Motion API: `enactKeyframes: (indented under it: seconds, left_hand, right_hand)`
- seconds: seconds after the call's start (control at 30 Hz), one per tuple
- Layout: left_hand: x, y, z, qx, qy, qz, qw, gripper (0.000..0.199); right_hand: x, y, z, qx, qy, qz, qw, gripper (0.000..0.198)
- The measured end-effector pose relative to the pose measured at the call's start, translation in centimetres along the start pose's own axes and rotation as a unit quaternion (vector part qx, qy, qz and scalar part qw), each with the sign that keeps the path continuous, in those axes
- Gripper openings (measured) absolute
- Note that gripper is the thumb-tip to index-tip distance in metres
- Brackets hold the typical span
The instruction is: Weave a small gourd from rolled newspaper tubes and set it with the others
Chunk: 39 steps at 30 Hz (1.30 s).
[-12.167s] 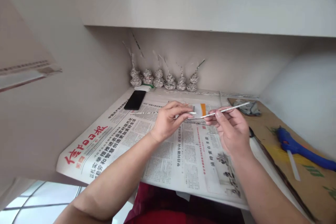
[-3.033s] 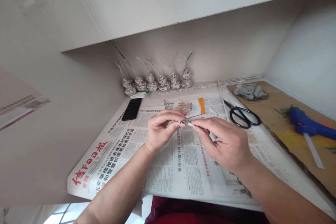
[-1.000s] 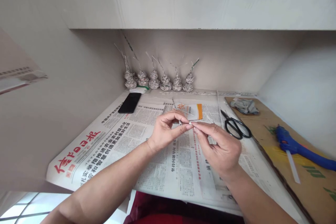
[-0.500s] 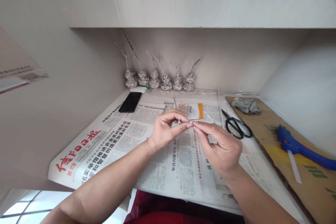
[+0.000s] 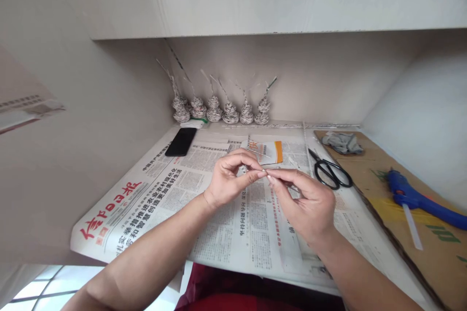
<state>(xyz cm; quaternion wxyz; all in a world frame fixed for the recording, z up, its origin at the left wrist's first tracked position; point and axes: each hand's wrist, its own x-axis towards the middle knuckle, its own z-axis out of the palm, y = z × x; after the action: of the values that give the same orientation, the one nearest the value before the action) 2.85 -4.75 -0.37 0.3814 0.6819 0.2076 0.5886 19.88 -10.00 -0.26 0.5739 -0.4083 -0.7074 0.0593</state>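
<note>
Over the newspaper [image 5: 226, 233], my left hand [image 5: 235, 172] is closed in a pinch, thumb against forefinger. My right hand [image 5: 304, 199] pinches the same way, and its fingertips meet those of the left. A tiny whitish bit shows where they touch; the fingers hide most of it, so its kind is unclear. Just beyond the hands lies a white and orange card [image 5: 273, 152] with a thin needle-like piece on it. To the right of my right hand lie black-handled scissors [image 5: 331, 172], blades pointing away.
Several gourd shapes woven from paper [image 5: 230, 112] stand along the back wall. A black phone [image 5: 181, 142] lies at the left. On the right, a cardboard sheet [image 5: 379, 194] bears a blue glue gun [image 5: 408, 194] and a crumpled grey cloth [image 5: 343, 142]. Thin paper rods [image 5: 266, 126] lie at the back.
Both hands stay fingertip to fingertip in nearly the same place, with only slight finger movement. The camera view has shifted a little.
</note>
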Motion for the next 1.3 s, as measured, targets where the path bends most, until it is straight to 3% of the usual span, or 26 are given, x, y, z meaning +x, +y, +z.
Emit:
enactKeyframes:
  seconds: [0.37,0.93,1.3]
  left_hand:
    - [0.2,-0.2,-0.2,0.027,-0.014,0.016,0.999,0.011]
    - [0.5,-0.5,-0.5,0.008,-0.026,-0.01,1.0,0.019]
    - [0.2,-1.0,-0.4,0.062,-0.014,-0.006,0.998,0.017]
  right_hand:
    - [-0.1,0.0,-0.1,-0.027,-0.014,-0.004,1.0,0.018]
    - [0.4,0.0,-0.4,0.079,-0.062,0.107,0.989,0.01]
    - [0.5,1.4,0.0,0.134,-0.096,0.188,0.968,0.008]
